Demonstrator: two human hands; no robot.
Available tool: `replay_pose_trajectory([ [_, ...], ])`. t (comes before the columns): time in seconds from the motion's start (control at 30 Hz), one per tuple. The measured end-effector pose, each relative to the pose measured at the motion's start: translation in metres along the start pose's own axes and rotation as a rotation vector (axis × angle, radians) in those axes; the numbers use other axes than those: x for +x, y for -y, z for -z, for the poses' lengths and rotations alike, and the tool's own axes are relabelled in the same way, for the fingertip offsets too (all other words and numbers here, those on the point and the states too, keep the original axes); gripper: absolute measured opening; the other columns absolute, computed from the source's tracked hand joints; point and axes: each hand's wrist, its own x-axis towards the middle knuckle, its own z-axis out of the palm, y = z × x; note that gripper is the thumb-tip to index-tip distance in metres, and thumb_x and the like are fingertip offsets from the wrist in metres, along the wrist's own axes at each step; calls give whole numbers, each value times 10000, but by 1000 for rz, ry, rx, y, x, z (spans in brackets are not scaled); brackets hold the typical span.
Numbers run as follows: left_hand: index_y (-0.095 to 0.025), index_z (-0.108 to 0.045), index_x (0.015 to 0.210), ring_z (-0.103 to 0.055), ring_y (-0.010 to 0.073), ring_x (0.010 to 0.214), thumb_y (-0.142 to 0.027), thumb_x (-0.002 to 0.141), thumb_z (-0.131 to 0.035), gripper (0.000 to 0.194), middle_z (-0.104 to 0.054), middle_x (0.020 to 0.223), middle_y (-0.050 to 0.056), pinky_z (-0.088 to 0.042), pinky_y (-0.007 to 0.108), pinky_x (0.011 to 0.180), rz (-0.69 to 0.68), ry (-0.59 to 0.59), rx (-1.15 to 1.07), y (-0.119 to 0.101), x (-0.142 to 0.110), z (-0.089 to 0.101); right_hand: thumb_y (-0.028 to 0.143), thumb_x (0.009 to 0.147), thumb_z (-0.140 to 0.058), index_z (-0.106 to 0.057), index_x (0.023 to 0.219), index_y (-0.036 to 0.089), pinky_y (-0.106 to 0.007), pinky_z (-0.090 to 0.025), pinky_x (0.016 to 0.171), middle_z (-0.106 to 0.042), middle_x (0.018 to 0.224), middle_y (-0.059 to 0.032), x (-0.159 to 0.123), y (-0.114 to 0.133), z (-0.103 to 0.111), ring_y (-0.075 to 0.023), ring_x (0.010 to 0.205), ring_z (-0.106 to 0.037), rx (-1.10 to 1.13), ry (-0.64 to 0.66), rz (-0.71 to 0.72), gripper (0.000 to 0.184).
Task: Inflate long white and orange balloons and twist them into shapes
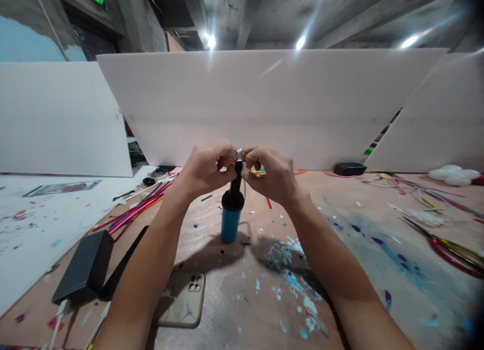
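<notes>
A hand pump (231, 219) with a blue body and a black top stands upright on the table in front of me. At the tip of its black nozzle (237, 181) sits the mouth of a white balloon (239, 154). My left hand (207, 168) pinches this balloon from the left, its fingers curled close to the tip. From the other side my right hand (268, 171) pinches it too, thumb against the index finger. The fingers hide part of the balloon. A thin pale strand hangs behind the pump on its right.
A phone (183, 299) lies near my left forearm, beside a black box (83, 269) with a white cable. Coloured limp balloons (132, 214) lie at left. Scissors (446, 246) and white inflated balloons (454, 174) are at right. White boards (257, 103) stand behind.
</notes>
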Motion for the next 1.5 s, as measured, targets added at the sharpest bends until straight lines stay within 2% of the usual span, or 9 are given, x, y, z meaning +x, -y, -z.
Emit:
replay_pose_trajectory([
  [0.23,-178,-420,642,-493,83,621,-31,619,-606,238,-576,684,-15,-389,207,580,130,62,-63,-5,1,6,8,707,-524,-435,791,218,-208,-433,590,-632,802,0,0,-2,-4,-91,637,-535,18,-5,-2,243],
  [0.37,-166,-503,753,-567,105,672,-195,750,-667,167,-586,745,6,-477,224,641,404,44,-397,2,1,2,13,716,-528,-437,772,219,-210,-429,586,-633,799,8,-2,-6,-6,-85,612,-516,9,-17,-46,232],
  [0.6,-165,-580,903,-635,156,694,-532,915,-494,377,-626,782,47,-549,307,696,772,272,-979,22,-4,-36,87,771,-575,-493,741,208,-261,-479,694,-647,783,-4,-5,-18,-9,-120,697,-604,164,-20,-301,149],
  [0.7,-174,-534,828,-482,105,475,-454,956,-426,326,-469,570,-24,-484,244,513,921,203,-1258,29,-5,-48,188,833,-588,-591,874,198,-314,-498,817,-702,894,-37,-8,-30,-10,-164,861,-662,247,121,-468,42],
  [0.77,-177,-520,816,-378,83,401,-404,976,-376,312,-380,528,-48,-388,197,417,1044,184,-1416,38,-6,-48,258,860,-588,-616,1052,193,-369,-475,937,-703,1084,-74,-12,-40,-13,-201,1049,-647,268,283,-540,205],
  [0.87,-171,-533,866,-349,71,381,-319,999,-286,317,-364,543,-50,-322,162,386,1123,-34,-1604,60,-11,-43,334,884,-570,-582,1207,171,-437,-409,1048,-622,1290,-125,-20,-48,-26,-251,1236,-554,255,417,-690,361],
  [1.0,-172,-489,815,-375,73,391,-234,987,-251,300,-395,564,-33,-300,155,376,1178,-462,-1585,86,-21,-40,520,903,-527,-508,1308,190,-426,-508,928,-644,1229,-132,-30,-34,-59,-250,1083,-628,590,622,-991,522],
  [1.23,-193,-433,721,-291,68,337,-289,968,-354,277,-336,512,-59,-215,174,325,1149,-755,-1496,111,-35,-37,508,895,-559,-554,979,180,-228,-530,572,-637,760,-6,-49,10,-108,-113,606,-599,1255,511,-1470,339],
  [1.5,-185,-356,664,-282,34,316,-208,931,-320,271,-306,482,-73,-236,132,320,1193,-870,-1522,138,-57,-2,619,901,-468,-555,875,157,-229,-512,486,-614,700,-11,-49,57,-77,-115,525,-607,1569,612,-1882,471],
])
